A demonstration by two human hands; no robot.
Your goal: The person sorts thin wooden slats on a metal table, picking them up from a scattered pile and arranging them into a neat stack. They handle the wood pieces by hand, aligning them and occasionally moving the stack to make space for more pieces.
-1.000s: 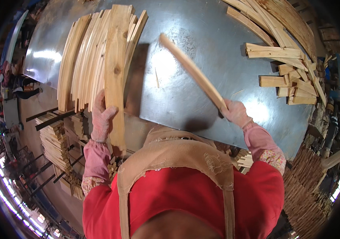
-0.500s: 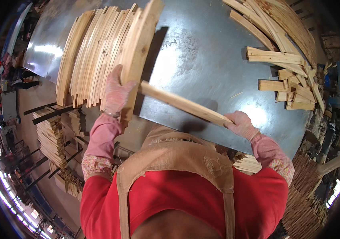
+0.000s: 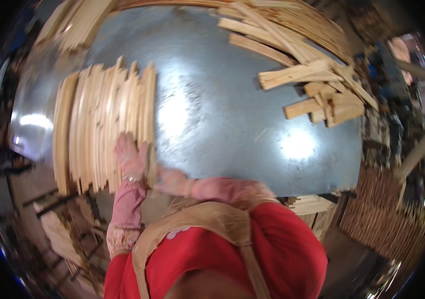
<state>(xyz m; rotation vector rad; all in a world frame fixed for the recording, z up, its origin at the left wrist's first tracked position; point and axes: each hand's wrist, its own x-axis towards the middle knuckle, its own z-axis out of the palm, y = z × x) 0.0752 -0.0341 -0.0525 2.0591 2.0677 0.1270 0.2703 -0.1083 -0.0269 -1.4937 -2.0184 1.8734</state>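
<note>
On the worktop (image 3: 222, 144), slats (image 3: 97, 119) overhang the near edge, left hand (image 3: 131, 157) on them, fingers apart, right hand (image 3: 173, 181) too blurred to tell its grip, so a tug could drop some.

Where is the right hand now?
In the head view, the right hand is left of centre, by the lower right end of the aligned wooden strips.

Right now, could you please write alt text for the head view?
A person in a red top has the left hand on a row of wooden strips on a metal table; the right hand, blurred, is at the row's near right end. A jumbled wood pile lies at upper right.
</note>
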